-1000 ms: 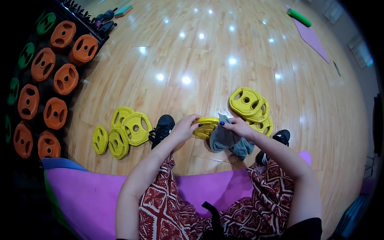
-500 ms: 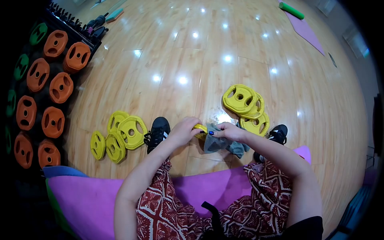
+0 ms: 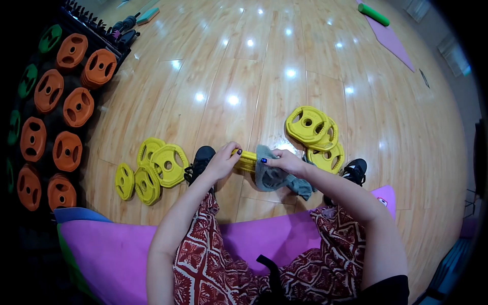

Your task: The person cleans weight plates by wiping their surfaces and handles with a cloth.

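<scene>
Between my feet, my left hand [image 3: 225,160] grips a yellow weight plate [image 3: 247,160] by its left side, the plate turned nearly edge-on to me. My right hand [image 3: 286,163] is closed on a grey cloth [image 3: 272,178], its thumb on top. The cloth wraps around the plate's right side and hides it, and a loose end hangs down to the right. Several yellow plates [image 3: 169,165] lie on the floor beyond my left foot. More yellow plates [image 3: 307,123] overlap in a pile in front of my right foot.
A rack at left holds orange plates [image 3: 67,151] and green plates [image 3: 50,38]. I sit on a purple mat [image 3: 112,249], a black shoe [image 3: 355,172] at right. Far right on the wooden floor [image 3: 229,76] lie a pink mat [image 3: 389,43] and a green roller [image 3: 373,14].
The plate and my left hand have shifted left and slightly up, showing more of the yellow rim. The cloth now spreads higher around the plate's right side.
</scene>
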Action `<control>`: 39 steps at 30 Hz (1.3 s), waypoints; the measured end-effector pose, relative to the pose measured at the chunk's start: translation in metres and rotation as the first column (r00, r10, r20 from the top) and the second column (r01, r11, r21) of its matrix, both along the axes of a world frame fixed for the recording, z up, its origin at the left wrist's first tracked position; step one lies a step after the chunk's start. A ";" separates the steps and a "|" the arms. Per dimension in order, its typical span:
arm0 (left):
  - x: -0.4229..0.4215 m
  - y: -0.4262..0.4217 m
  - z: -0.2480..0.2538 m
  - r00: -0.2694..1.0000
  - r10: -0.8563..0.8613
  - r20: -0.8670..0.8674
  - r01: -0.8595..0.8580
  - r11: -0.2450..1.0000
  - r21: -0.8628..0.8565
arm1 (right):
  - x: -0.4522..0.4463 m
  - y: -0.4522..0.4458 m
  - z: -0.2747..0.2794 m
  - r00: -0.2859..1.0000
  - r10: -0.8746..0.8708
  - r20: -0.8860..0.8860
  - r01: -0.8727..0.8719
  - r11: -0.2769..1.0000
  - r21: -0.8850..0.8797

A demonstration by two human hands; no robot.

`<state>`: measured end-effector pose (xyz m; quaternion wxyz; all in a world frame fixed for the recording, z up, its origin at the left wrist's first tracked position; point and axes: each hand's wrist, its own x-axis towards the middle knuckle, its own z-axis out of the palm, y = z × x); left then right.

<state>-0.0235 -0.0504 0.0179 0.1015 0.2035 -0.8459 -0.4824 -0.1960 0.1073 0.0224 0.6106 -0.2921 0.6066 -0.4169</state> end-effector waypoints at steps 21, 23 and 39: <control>-0.012 0.005 -0.004 0.999 0.031 -0.019 -0.031 0.999 0.011 | 0.045 0.017 -0.047 0.731 -0.566 0.381 0.656 0.736 -0.166; -0.010 0.008 0.006 0.994 0.007 0.106 0.006 0.992 -0.125 | 0.054 0.016 -0.050 0.700 -0.637 0.322 0.712 0.659 -0.244; 0.038 0.018 0.003 0.962 -0.015 0.273 0.005 0.999 0.037 | 0.154 -0.056 -0.036 0.506 -0.679 -0.533 0.683 0.692 -0.233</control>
